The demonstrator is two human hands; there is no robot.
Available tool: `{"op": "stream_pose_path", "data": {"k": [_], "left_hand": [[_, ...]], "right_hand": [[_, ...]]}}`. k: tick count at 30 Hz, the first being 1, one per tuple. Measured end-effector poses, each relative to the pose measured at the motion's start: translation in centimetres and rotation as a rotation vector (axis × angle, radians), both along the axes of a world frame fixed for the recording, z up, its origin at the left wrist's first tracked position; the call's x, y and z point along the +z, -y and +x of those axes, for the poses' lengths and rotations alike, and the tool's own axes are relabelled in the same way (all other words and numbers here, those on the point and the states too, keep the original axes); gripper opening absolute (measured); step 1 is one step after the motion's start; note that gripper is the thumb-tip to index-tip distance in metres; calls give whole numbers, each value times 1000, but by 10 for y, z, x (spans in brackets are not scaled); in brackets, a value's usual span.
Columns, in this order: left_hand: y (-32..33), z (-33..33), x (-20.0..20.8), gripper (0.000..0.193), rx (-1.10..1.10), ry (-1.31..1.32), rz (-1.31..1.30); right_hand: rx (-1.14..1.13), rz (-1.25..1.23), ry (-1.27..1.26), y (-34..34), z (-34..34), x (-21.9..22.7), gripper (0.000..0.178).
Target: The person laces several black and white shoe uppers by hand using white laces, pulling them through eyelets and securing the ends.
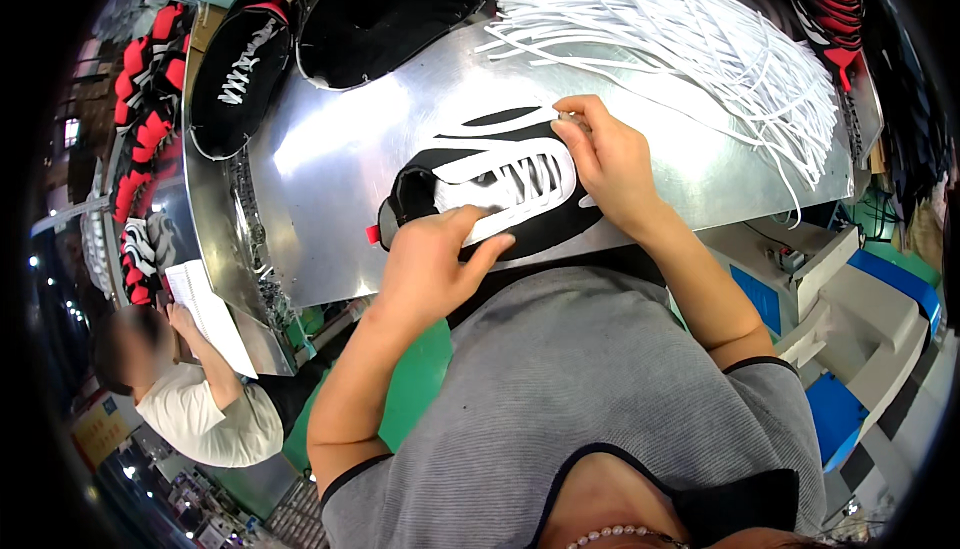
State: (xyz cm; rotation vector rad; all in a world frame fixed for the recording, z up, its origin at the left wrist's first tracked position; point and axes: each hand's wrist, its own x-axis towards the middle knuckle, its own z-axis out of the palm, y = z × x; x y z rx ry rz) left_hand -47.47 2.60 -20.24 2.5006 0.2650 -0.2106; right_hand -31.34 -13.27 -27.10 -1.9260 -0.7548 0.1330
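Observation:
A black and white shoe upper (520, 179) lies on the metal table in front of me, its heel to the left with a small red tab. White lacing crosses its opening in black-edged rows. At the toe end, my right hand (615, 159) pinches the upper's far edge between thumb and fingers. My left hand (430, 264) holds the near side by the collar; its thumb points toward the toe and some fingers are hidden against the upper.
A heap of white shoelaces (680, 59) covers the table's far right. Beyond the upper stand black uppers with red parts, one black piece (240, 79) carrying white lacing. A person (205, 399) sits at the left with white papers. A beige and blue machine (850, 339) stands at the right.

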Motion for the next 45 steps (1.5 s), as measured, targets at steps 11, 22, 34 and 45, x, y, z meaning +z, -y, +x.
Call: {"op": "stream_pose_path", "data": {"k": [11, 22, 34, 45], "left_hand": [[20, -87, -57, 44, 1123, 395, -1517], [-198, 10, 31, 24, 768, 495, 166], [-306, 107, -87, 41, 696, 776, 305], [-147, 56, 7, 11, 734, 1189, 85]], "right_hand": [[205, 62, -366, -12, -11, 12, 21], [-36, -377, 353, -68, 72, -9, 17], [321, 156, -689, -65, 45, 59, 13], [455, 434, -962, 7, 3, 80, 8]]}}
